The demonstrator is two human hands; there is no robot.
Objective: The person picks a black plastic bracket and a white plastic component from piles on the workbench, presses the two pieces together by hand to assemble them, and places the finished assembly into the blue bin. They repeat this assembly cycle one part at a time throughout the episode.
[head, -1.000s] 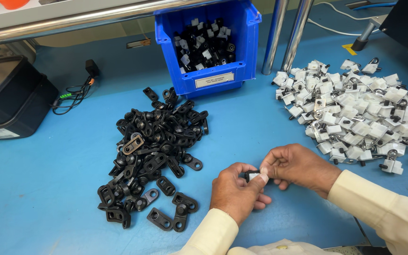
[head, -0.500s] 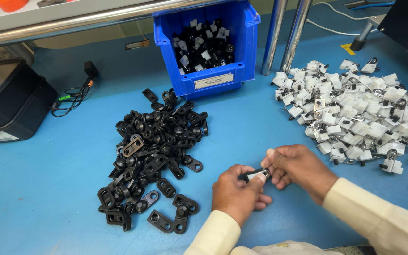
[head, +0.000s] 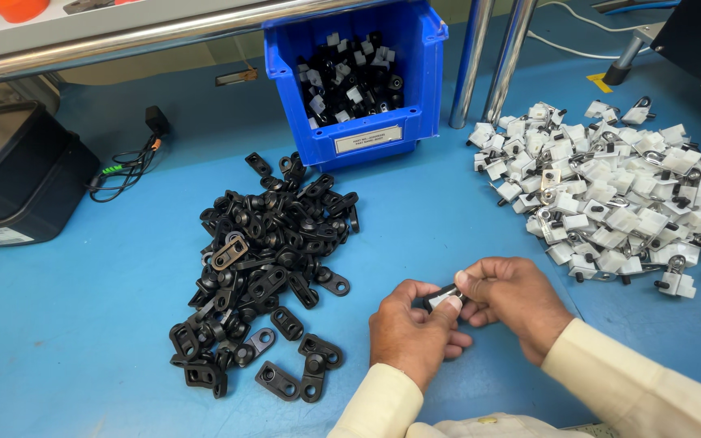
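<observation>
Left hand (head: 412, 334) and right hand (head: 514, 302) pinch closed on one small black-and-white part (head: 445, 297) above the blue table (head: 58, 341); black bracket pile (head: 265, 259) left, white part pile (head: 622, 203) right; beyond, blue bin (head: 359, 77) bearing a white rectangular label (head: 368, 139).

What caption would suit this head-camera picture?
Two hands, left and right, pinch a small black-and-white part between a black pile and a white pile.

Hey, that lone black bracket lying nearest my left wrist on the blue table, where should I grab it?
Judging by its pose, take the black bracket across its narrow long edges, coming straight down. It lies flat, apart from the black pile, so nothing crowds those sides; the left hand is nearest.
</observation>
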